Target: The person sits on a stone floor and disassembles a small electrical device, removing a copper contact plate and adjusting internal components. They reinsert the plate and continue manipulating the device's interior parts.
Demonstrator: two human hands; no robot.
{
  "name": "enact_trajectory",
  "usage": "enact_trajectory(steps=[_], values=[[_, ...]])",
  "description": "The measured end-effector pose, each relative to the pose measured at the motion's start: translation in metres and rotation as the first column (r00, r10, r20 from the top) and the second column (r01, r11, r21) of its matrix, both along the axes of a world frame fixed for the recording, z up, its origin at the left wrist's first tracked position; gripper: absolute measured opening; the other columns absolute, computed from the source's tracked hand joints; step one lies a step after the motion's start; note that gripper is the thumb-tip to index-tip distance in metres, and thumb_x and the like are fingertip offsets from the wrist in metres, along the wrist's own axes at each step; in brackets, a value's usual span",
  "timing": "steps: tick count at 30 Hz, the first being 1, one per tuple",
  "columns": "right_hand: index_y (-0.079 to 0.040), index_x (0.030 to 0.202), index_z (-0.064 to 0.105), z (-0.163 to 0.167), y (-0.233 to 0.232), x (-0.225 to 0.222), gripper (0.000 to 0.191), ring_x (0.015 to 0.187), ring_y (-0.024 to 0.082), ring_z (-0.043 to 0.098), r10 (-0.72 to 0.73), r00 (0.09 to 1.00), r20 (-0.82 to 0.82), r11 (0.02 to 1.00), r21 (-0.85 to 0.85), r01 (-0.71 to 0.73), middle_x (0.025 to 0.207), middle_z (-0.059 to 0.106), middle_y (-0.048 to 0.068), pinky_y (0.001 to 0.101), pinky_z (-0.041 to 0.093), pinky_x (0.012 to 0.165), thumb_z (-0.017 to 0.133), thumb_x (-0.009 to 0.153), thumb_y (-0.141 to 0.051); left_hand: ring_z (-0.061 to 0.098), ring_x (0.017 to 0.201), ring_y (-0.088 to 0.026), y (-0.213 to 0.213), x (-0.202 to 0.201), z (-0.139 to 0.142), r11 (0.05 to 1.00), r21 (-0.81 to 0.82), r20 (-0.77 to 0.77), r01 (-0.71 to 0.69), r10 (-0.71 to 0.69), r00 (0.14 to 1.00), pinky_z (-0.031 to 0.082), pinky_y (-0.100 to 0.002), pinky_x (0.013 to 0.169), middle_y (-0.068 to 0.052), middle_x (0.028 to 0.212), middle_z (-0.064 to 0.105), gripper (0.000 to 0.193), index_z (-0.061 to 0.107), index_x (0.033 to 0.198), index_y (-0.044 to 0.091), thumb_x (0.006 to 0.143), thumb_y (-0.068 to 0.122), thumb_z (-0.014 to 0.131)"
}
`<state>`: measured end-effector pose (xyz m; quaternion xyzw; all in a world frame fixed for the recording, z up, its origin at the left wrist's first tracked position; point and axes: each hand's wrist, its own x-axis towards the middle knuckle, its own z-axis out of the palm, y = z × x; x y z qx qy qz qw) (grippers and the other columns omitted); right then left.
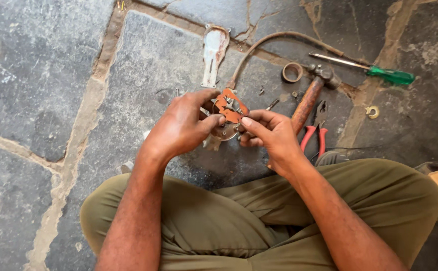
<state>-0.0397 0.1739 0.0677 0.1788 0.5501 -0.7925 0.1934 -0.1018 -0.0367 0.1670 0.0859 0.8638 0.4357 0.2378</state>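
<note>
Head view shows the part at centre frame, a small metal assembly with an orange plate on top, held above the stone floor in front of the crossed legs. To work on it well, I judge one hand should keep it steady while the other's fingertips handle the plate gently, so small pieces do not drop. Left hand is closed around its left side, thumb on the lower edge. Right hand pinches the right edge between thumb and forefinger. Further out lie a hammer, pliers and a screwdriver, upper right.
</note>
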Motion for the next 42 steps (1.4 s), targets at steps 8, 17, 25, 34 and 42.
enact_trajectory(steps=[8, 17, 25, 34, 42], values=[[0.000, 0.095, 0.074, -0.005, -0.009, 0.006, 0.024, 0.060, 0.011, 0.066, 0.177, 0.983, 0.052, 0.950, 0.253, -0.185, 0.077, 0.072, 0.005, 0.0263, 0.053, 0.053, 0.076, 0.092, -0.024, 0.071, 0.104, -0.037, -0.003, 0.000, -0.017, 0.975, -0.222, -0.047, -0.008, -0.002, 0.999, 0.053, -0.046, 0.094, -0.023, 0.107, 0.074, 0.037, 0.072, 0.122, 0.007, 0.085, 0.014, 0.071], [-0.001, 0.111, 0.066, 0.022, -0.008, 0.001, 0.043, 0.068, 0.012, 0.066, 0.372, 0.902, -0.218, 0.690, 0.715, -0.112, 0.085, 0.072, 0.006, 0.0287, 0.054, 0.060, 0.087, 0.082, -0.025, 0.076, 0.098, -0.028, 0.003, 0.002, -0.018, 0.971, -0.236, -0.054, -0.024, 0.011, 0.998, 0.056, -0.044, 0.094, -0.013, 0.111, 0.077, 0.041, 0.074, 0.123, 0.012, 0.083, 0.005, 0.072], [-0.005, 0.140, 0.058, 0.035, -0.009, 0.006, 0.063, 0.076, 0.014, 0.067, 0.545, 0.726, -0.420, 0.656, 0.752, -0.057, 0.108, 0.062, 0.009, 0.0314, 0.056, 0.065, 0.085, 0.086, -0.018, 0.078, 0.090, -0.024, 0.002, 0.002, -0.013, 0.971, -0.239, 0.018, 0.011, -0.007, 1.000, 0.061, -0.042, 0.084, -0.013, 0.099, 0.079, 0.031, 0.072, 0.114, 0.008, 0.084, 0.013, 0.075], [-0.004, 0.141, 0.057, 0.028, -0.013, 0.008, 0.063, 0.070, 0.016, 0.065, 0.534, 0.741, -0.406, 0.656, 0.752, -0.061, 0.107, 0.061, 0.010, 0.0326, 0.054, 0.063, 0.084, 0.087, -0.020, 0.076, 0.090, -0.030, -0.003, 0.002, -0.017, 0.952, -0.305, 0.005, -0.020, 0.022, 1.000, 0.057, -0.046, 0.087, -0.017, 0.094, 0.078, 0.017, 0.076, 0.102, 0.006, 0.087, 0.007, 0.068], [-0.004, 0.145, 0.055, 0.026, -0.015, 0.008, 0.069, 0.067, 0.017, 0.063, 0.540, 0.745, -0.391, 0.617, 0.786, -0.034, 0.107, 0.060, 0.011, 0.0350, 0.052, 0.061, 0.084, 0.085, -0.021, 0.077, 0.089, -0.027, -0.003, 0.000, -0.026, 0.949, -0.302, -0.030, -0.092, 0.087, 0.996, 0.058, -0.041, 0.089, -0.015, 0.092, 0.079, 0.015, 0.078, 0.095, 0.008, 0.081, 0.013, 0.076]])
